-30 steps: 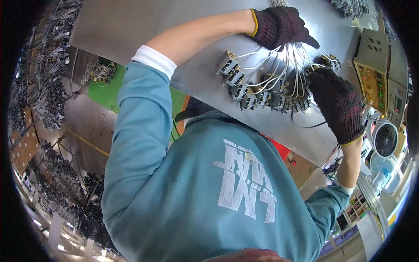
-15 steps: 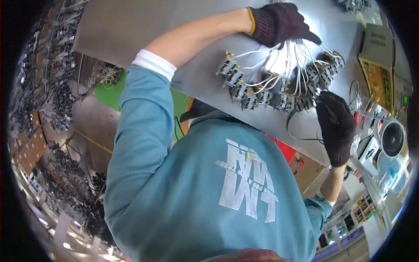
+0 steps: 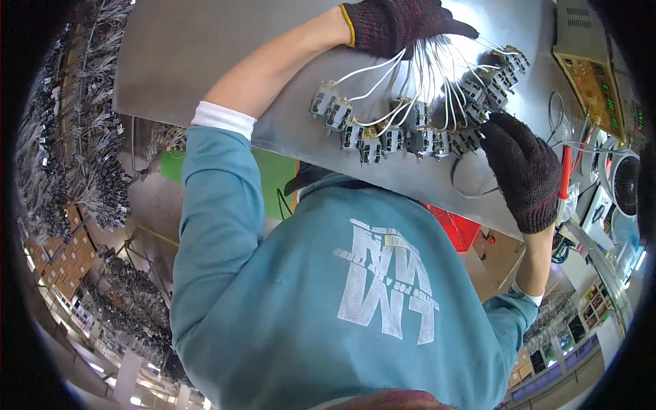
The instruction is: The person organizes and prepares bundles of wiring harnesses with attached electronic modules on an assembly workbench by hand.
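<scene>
My left hand, in a dark knitted glove with a yellow cuff, is closed round the gathered ends of a bundle of white wires. Its index finger points out to the right. From the wires fans a curved row of small grey-and-black switch-like parts, lying on the metal tabletop. My right hand, gloved alike, is at the right side of that row. Its fingers are bent together against the parts, and the fingertips hide what they pinch.
An instrument with lit displays stands at the right edge of the table. A red-handled probe and a round fan are beside my right wrist. A thin dark cable loops near the front edge. Racks of hanging wired parts stand at left.
My left hand has shifted up and left with the wire bundle, and the row of parts has moved along with it. My right hand is a little higher, still at the right side of the row.
</scene>
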Demonstrator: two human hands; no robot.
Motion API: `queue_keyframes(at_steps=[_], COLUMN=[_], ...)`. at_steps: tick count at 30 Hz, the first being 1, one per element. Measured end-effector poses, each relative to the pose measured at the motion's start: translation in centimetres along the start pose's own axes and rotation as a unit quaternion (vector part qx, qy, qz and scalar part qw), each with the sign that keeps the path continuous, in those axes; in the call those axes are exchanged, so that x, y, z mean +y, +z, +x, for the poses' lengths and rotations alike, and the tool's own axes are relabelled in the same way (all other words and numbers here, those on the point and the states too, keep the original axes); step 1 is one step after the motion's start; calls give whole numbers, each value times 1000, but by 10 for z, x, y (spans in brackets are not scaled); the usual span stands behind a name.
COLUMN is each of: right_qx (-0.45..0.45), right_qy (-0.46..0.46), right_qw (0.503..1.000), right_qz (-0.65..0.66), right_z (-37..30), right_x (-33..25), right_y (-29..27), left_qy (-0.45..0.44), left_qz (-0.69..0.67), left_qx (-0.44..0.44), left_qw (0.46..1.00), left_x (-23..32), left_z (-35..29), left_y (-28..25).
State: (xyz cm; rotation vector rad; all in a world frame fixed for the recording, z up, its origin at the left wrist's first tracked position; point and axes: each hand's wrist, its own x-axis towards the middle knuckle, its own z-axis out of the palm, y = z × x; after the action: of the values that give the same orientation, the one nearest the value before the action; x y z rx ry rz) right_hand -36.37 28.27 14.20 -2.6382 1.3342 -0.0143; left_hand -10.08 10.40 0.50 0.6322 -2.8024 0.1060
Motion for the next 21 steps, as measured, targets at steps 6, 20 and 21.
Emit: queue_keyframes(at_steps=[6, 20, 21], right_qx=[77, 121, 117], right_qy=[174, 170, 176], right_qw=[960, 955, 955], right_qz=[205, 211, 210], right_z=[-34, -44, -47], right_x=[-13, -12, -11], right_y=[12, 27, 29], left_qy=[33, -33, -16], left_qz=[-14, 66, 21], left_qx=[1, -169, -123], left_qw=[999, 983, 992], left_x=[2, 18, 8], left_z=[-3, 10, 6], left_y=[-24, -59, -41])
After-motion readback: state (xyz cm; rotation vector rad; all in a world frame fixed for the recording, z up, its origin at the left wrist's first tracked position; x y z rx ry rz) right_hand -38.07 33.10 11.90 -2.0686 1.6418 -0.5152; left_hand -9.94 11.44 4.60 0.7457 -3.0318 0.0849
